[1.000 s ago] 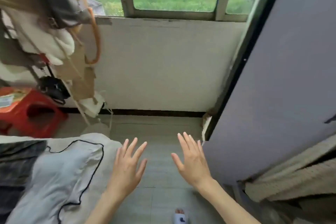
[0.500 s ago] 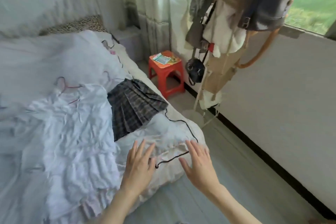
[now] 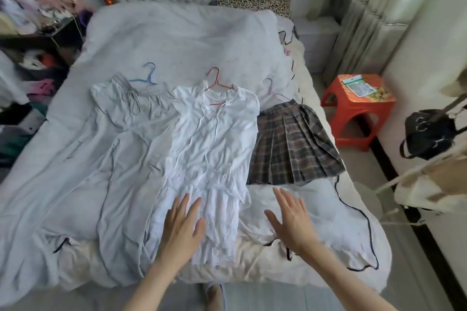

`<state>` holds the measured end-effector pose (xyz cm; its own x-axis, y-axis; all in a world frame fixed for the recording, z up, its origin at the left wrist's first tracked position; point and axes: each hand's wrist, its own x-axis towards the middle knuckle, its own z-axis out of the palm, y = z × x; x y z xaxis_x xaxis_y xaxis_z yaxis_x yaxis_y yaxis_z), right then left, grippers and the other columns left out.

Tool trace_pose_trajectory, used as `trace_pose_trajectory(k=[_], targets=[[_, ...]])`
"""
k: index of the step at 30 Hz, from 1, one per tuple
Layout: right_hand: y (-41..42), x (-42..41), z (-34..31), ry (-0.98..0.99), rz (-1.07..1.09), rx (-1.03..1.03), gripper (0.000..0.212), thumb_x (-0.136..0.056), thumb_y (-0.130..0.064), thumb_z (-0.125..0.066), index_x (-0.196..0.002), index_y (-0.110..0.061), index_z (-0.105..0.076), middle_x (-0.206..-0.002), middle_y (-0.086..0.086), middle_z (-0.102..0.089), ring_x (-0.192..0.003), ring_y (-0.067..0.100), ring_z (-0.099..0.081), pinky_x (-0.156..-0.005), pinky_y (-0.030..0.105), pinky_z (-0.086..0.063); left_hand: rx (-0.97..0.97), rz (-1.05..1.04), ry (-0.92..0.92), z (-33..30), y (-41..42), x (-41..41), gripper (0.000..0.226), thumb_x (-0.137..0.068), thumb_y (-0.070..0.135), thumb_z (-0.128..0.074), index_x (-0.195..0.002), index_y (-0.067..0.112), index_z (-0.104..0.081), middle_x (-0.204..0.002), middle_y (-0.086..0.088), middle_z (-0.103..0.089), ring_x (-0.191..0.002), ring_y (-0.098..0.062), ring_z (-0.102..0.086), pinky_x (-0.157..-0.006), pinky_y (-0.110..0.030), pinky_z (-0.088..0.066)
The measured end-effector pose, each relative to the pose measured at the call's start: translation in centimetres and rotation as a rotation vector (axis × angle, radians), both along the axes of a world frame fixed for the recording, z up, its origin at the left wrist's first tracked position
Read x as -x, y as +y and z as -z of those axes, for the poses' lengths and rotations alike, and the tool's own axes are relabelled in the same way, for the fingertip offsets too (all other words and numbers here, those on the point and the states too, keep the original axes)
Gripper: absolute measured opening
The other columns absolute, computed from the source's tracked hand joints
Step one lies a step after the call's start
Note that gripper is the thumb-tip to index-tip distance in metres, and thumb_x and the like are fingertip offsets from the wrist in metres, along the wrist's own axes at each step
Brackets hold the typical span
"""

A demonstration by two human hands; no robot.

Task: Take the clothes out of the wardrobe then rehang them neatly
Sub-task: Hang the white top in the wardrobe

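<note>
Bed (image 3: 177, 40); left fingers (image 3: 184, 206) spread, perhaps touching dress (image 3: 212, 134).

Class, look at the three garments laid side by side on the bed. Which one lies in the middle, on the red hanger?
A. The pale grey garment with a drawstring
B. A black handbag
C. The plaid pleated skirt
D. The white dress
D: the white dress lies between the pale grey garment and the plaid skirt, with the red hanger at its neckline.

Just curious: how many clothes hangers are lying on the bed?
3: blue wire hanger at the grey garment, red hanger in the white dress, pale pink hanger above the plaid skirt. Others may be hidden.
</note>
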<state>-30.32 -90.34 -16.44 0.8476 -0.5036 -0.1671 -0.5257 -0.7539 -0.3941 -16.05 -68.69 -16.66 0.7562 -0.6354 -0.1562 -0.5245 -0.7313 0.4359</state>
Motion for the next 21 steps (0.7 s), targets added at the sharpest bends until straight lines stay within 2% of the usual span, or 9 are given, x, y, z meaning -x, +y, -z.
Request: trace_pose_trajectory(k=[3,6,8,9,11,14,16,21], targets=[[-1.6,-5.2,1.4,0.030,-0.013,0.005,0.061,-0.097,-0.046,-0.033,-0.148,-0.019,-0.014,-0.154,0.001,-0.019,-0.143,0.015,-0.013,-0.116,0.034,-0.005,-0.069,-0.001,0.038,1.9,-0.8,-4.9,0.055,-0.097,0.040,-0.023,-0.148,0.022,-0.013,-0.157,-0.003,-0.003,-0.144,-0.021,0.005,-0.115,-0.034,-0.002],[-3.6,-11.5,2.9,0.099,-0.004,-0.013,0.061,-0.097,-0.045,-0.034,-0.149,-0.021,-0.011,-0.155,0.000,-0.016,-0.143,0.015,-0.012,-0.116,0.033,-0.004,-0.152,0.040,0.072,3.5,-2.8,-11.4,0.068,-0.087,0.050,-0.007,-0.149,0.022,-0.011,-0.157,-0.006,-0.001,-0.144,-0.024,0.004,-0.115,-0.036,-0.005],[-5.8,-16.3,3.8,0.129,-0.008,-0.019,0.061,-0.097,-0.044,-0.036,-0.149,-0.020,-0.013,-0.154,0.002,-0.019,-0.143,0.016,-0.014,-0.116,0.035,-0.006,-0.123,0.074,0.042,4.7,-4.8,-16.4,0.084,-0.074,0.054,0.000,-0.147,0.018,-0.022,-0.155,-0.009,-0.012,-0.144,-0.029,-0.007,-0.114,-0.040,-0.012],[-7.1,-18.9,4.4,0.124,-0.009,-0.008,0.061,-0.097,-0.043,-0.037,-0.148,-0.019,-0.015,-0.152,0.003,-0.023,-0.141,0.018,-0.019,-0.115,0.036,-0.010,-0.111,0.087,0.030,5.4,-5.9,-18.9,0.086,-0.073,0.054,-0.001,-0.146,0.017,-0.027,-0.154,-0.010,-0.017,-0.143,-0.031,-0.012,-0.113,-0.042,-0.015],[-10.1,-23.9,5.6,0.115,-0.014,0.027,0.060,-0.096,-0.042,-0.040,-0.146,-0.015,-0.021,-0.147,0.006,-0.034,-0.136,0.020,-0.031,-0.114,0.038,-0.020,-0.140,0.107,0.054,6.8,-8.3,-23.1,0.083,-0.075,0.052,0.000,-0.146,0.017,-0.027,-0.154,-0.008,-0.017,-0.143,-0.028,-0.011,-0.113,-0.040,-0.014],[-13.8,-29.8,7.5,0.147,0.013,0.030,0.058,-0.096,-0.038,-0.043,-0.144,-0.010,-0.026,-0.145,0.010,-0.038,-0.133,0.024,-0.036,-0.111,0.038,-0.027,-0.224,0.078,0.148,9.6,-11.7,-27.8,0.055,-0.096,0.039,-0.021,-0.148,0.019,-0.017,-0.156,-0.008,-0.008,-0.144,-0.026,-0.005,-0.114,-0.037,-0.011],[-16.1,-32.8,9.0,0.200,0.011,0.019,0.057,-0.096,-0.036,-0.043,-0.143,-0.009,-0.027,-0.145,0.011,-0.037,-0.134,0.026,-0.035,-0.111,0.039,-0.026,-0.250,0.057,0.224,11.6,-13.8,-30.4,0.054,-0.100,0.032,-0.031,-0.148,0.020,-0.011,-0.156,-0.009,-0.003,-0.144,-0.026,-0.001,-0.115,-0.035,-0.008],[-22.1,-39.9,11.3,0.241,0.043,-0.030,0.058,-0.097,-0.031,-0.042,-0.145,-0.006,-0.021,-0.143,0.014,-0.039,-0.131,0.030,-0.035,-0.109,0.039,-0.028,-0.277,0.062,0.247,16.5,-18.0,-35.5,0.057,-0.100,0.033,-0.030,-0.149,0.024,-0.004,-0.157,-0.003,0.004,-0.144,-0.022,0.004,-0.116,-0.040,-0.006]])
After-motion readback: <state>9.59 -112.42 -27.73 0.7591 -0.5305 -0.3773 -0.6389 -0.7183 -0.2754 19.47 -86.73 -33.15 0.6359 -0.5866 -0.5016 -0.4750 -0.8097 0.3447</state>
